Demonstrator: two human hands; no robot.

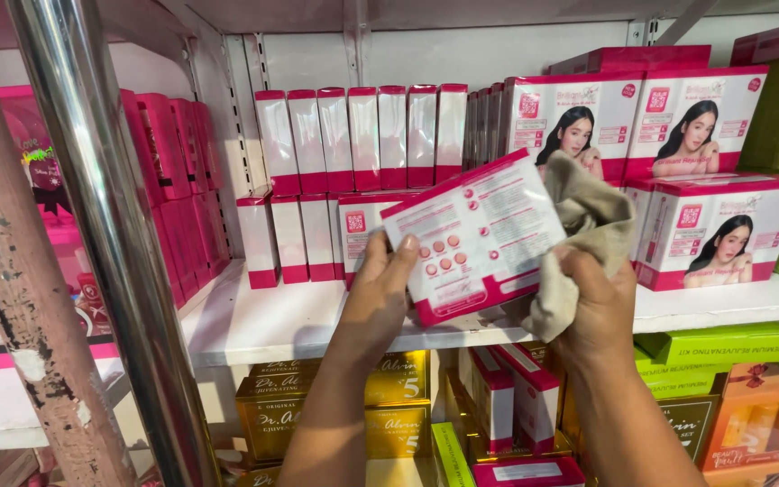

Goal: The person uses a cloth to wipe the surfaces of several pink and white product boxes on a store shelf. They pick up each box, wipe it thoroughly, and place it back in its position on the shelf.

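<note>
Shop shelving, white shelf (pixel 254 329) packed with pink-and-white cartons; the pink-and-white box (pixel 478 236) is held tilted in front of it, above the shelf edge, between both hands. Left hand (pixel 379 298) clamps its lower-left edge, thumb on the face, forearm rising from below; right hand (pixel 599 302) grips a beige cloth (pixel 588 230) against the right edge. Risk, as I judge it: the cloth-side grip is soft, so the box could slip and drop, or swing into the stacked cartons (pixel 719 233) behind.

Tilted pink-white box (pixel 478 239) foremost; similar boxes (pixel 362 135) shelved behind; perhaps gold cartons (pixel 396 401) below.
</note>
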